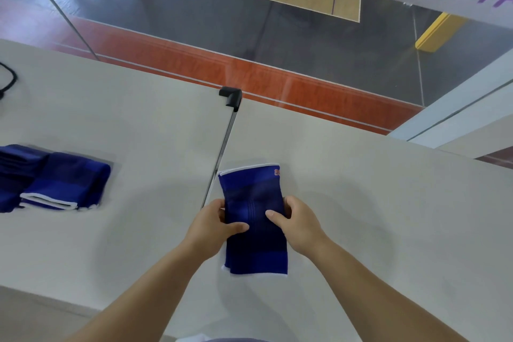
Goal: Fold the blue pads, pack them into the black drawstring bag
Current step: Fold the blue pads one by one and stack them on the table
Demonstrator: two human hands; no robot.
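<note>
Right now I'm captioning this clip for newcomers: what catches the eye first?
Both hands, left hand and right hand, grip a blue pad at centre, just right of the table seam. A pile of folded blue pads lies far left.

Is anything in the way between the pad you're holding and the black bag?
Cannot say: no bag is in view. Both hands, left hand and right hand, grip the blue pad over the table.

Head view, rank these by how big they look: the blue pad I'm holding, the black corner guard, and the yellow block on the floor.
1. blue pad, largest.
2. yellow block, though it lies farther away, so its true size is unsure.
3. black corner guard, smallest.
</note>
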